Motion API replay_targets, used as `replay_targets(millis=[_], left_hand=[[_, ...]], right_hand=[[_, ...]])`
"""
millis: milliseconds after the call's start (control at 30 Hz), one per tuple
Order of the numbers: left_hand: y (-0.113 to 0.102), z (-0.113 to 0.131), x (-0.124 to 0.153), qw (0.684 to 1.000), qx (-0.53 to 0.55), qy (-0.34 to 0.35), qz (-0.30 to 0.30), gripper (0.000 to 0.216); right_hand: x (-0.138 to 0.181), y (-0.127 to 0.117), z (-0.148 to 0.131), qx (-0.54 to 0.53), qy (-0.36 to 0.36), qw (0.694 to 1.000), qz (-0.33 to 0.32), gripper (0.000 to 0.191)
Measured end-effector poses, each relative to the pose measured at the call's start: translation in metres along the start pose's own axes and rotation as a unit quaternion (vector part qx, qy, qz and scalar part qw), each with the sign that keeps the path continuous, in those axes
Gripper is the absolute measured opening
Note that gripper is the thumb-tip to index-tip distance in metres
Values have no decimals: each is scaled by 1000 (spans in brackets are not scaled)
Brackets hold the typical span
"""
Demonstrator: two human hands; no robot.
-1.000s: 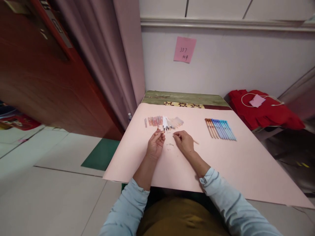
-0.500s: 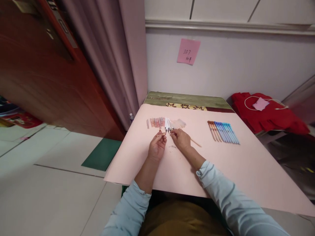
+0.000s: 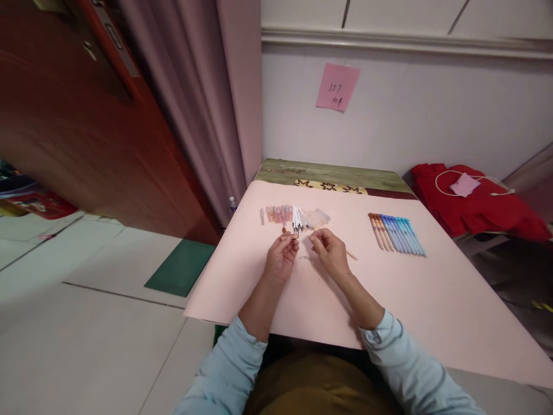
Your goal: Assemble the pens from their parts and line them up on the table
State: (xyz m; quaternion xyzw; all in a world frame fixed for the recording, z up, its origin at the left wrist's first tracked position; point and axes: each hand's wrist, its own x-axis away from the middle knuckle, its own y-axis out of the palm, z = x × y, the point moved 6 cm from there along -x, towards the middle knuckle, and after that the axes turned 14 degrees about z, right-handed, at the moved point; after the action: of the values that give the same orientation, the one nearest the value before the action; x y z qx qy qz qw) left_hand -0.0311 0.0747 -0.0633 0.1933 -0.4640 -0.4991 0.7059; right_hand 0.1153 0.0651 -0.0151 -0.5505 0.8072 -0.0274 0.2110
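My left hand [image 3: 281, 258] is closed in a pinch on a small brown pen part [image 3: 295, 236], held just in front of the white pen refills [image 3: 298, 217] with dark tips. Beside it, my right hand [image 3: 330, 249] has its thumb and forefinger pressed together; anything between them is too small to make out. Left of the refills lies a row of pinkish and grey pen pieces [image 3: 279, 214]. To their right are several translucent pen pieces [image 3: 318, 218]. A thin beige stick-like piece [image 3: 352, 255] shows partly from behind my right hand.
A row of pens [image 3: 397, 234], brown ones then blue ones, lies on the right of the pink-covered table [image 3: 242, 276]. Small bits [image 3: 306, 258] lie near my hands. A red cloth [image 3: 496, 202] with a white cable is at the right. The wooden door [image 3: 142, 144] stands left.
My right hand has drawn back to the right, away from the refills and my left hand. The left hand keeps the brown part in nearly the same place. The view has shifted slightly.
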Motion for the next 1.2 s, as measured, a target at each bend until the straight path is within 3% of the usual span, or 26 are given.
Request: replay_targets(millis=[133, 333, 767, 867, 1067, 1200], left_hand=[[4, -1, 6, 1000, -17, 6, -24, 21], [12, -1, 16, 996, -64, 14, -58, 34], [15, -5, 22, 990, -111, 22, -82, 37], [14, -6, 21, 991, -100, 17, -81, 36], [10, -7, 13, 997, -33, -41, -64, 24], [6, 3, 7, 998, 57, -33, -15, 14]], right_hand=[[11, -1, -19, -71, 4, 997, -12, 21], [16, -4, -24, -21, -27, 999, 7, 16], [15, -8, -34, 40, 10, 999, -32, 21], [11, -5, -28, 24, 32, 998, -39, 25], [4, -1, -6, -122, 153, 979, -61, 41], [6, -19, 12, -91, 165, 982, -28, 36]])
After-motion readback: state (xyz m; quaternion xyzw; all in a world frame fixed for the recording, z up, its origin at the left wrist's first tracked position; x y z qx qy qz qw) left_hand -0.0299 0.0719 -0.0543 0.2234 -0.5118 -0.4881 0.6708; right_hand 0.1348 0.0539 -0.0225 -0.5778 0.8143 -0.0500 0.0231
